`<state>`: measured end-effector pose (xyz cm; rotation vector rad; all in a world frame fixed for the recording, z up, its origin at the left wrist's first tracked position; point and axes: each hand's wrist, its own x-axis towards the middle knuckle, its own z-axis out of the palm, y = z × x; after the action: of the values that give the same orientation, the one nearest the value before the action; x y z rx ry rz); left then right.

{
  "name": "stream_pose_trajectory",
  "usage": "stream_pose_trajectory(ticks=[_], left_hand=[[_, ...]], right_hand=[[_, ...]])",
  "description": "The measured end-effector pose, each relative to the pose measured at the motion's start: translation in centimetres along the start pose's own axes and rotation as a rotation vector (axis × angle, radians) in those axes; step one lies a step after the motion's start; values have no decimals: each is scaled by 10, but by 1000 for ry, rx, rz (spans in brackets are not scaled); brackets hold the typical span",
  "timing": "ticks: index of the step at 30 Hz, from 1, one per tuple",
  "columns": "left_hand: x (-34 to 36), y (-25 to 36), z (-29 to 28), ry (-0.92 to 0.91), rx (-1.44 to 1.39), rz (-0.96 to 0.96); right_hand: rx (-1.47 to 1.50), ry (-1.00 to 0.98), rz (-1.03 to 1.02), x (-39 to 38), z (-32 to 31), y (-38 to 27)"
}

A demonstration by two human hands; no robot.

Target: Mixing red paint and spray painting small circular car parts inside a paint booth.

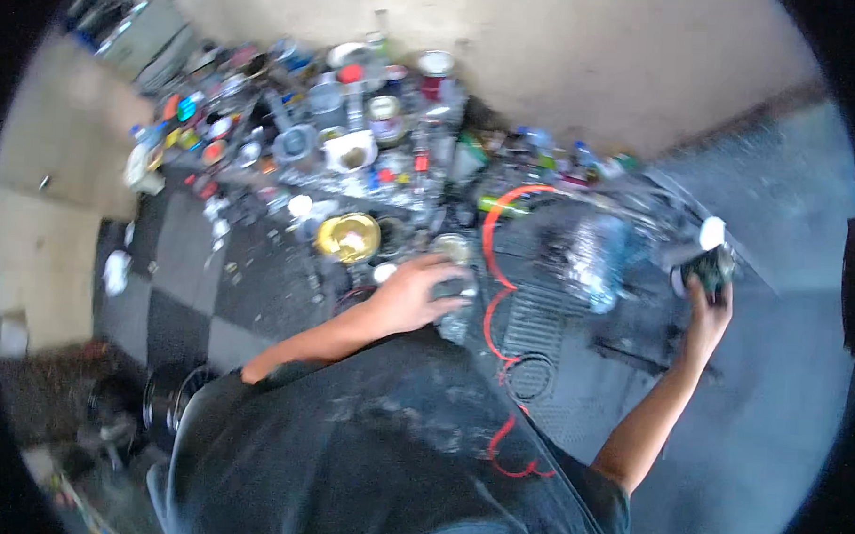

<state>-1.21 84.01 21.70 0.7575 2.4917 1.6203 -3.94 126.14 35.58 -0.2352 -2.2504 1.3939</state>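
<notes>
My right hand (711, 310) reaches out to the right, its fingers wrapped round a dark, can-shaped object (715, 269). A white round piece (711, 233) shows just beyond it; I cannot tell whether the two are joined. My left hand (415, 297) is in front of my body, fingers curled round a small dark grey object (452, 287), blurred by motion. Close beyond that hand stand an open can with a pale rim (454, 247) and a shiny gold-coloured bowl (348, 238). A small white round thing (384, 272) lies beside its wrist.
Cans, plastic cups and bottles crowd a low surface (355, 184) by the wall. A clear plastic-wrapped bundle (597, 263) lies between my hands, near a dark panel with an orange-red curved line (490, 236). Scraps litter the chequered floor (187, 268) at left.
</notes>
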Motion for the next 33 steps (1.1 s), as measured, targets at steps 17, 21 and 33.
stream_pose_trajectory(ticks=[17,21,33], left_hand=[[-37,-80,-104,37,113,-131],[-50,-113,-142,-81,310,-58],[-74,-232,-175,-46,74,-267]], right_hand=[[-198,-768,-72,-193,337,8],[-336,-862,-91,-207,384,2],[-216,-783,57,-245,474,3]])
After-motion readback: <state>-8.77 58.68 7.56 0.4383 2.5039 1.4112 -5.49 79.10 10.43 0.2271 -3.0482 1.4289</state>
